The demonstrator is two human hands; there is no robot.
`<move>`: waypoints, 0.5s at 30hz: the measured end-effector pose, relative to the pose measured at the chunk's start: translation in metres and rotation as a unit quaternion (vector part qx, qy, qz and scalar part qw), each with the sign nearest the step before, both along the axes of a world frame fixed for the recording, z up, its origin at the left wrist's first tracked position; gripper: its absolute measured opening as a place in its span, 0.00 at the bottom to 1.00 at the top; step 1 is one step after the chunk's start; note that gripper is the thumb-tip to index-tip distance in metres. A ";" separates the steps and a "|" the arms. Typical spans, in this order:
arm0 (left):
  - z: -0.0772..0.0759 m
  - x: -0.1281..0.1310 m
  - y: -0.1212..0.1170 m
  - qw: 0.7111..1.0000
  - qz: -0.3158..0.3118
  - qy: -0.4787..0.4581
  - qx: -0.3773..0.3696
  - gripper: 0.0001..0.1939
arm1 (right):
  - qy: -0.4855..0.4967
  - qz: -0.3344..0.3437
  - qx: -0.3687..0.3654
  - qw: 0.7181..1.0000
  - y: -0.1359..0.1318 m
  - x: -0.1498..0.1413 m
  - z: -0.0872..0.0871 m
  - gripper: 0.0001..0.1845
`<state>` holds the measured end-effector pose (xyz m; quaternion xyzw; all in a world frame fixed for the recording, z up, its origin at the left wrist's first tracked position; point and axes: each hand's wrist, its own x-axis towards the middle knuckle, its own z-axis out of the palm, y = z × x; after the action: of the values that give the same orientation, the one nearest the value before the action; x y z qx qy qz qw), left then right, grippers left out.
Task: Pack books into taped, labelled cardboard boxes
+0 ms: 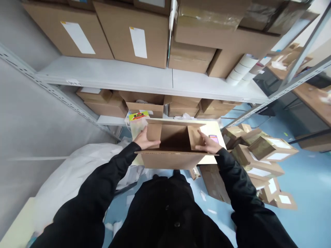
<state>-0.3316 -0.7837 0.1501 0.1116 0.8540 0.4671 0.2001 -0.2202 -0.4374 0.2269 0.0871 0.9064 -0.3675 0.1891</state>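
An open cardboard box (173, 161) stands in front of me, its flaps raised and its dark inside showing. My left hand (145, 139) is at the left side flap, with the thumb stretched along the flap and the other fingers partly hidden. On the opposite side flap, my right hand (209, 142) has its thumb and index finger spread against the cardboard. Beneath the box is a pale tabletop (210, 159). A phone with a lit screen (214, 138) lies just right of my right hand. Behind my left hand is a bag with a yellow and red label (139, 119).
A grey metal shelf (155, 77) crosses ahead, loaded with large cartons (139, 38) and white rolls (241, 69). Taped parcels (261, 162) are piled on the floor at right. White sheeting (82, 175) is heaped at left. A brown table (310, 100) stands farther right.
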 end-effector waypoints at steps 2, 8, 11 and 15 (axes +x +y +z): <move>-0.005 0.006 0.006 0.999 -0.013 -0.012 -0.030 0.63 | -0.028 0.021 0.047 0.998 -0.004 0.001 -0.009 0.64; -0.015 0.015 0.017 0.997 -0.047 0.029 -0.045 0.75 | -0.009 0.047 0.106 0.993 0.000 -0.002 -0.020 0.66; -0.018 0.017 0.023 0.994 -0.053 0.038 -0.083 0.77 | -0.022 0.080 0.154 0.985 0.002 -0.005 -0.022 0.64; -0.017 0.020 0.029 0.990 -0.049 0.053 -0.123 0.76 | -0.011 0.125 0.252 0.960 -0.001 -0.001 -0.010 0.56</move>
<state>-0.3116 -0.7548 0.1335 0.1527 0.9077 0.3419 0.1895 -0.2209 -0.4379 0.2165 0.0220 0.9713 -0.0999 0.2149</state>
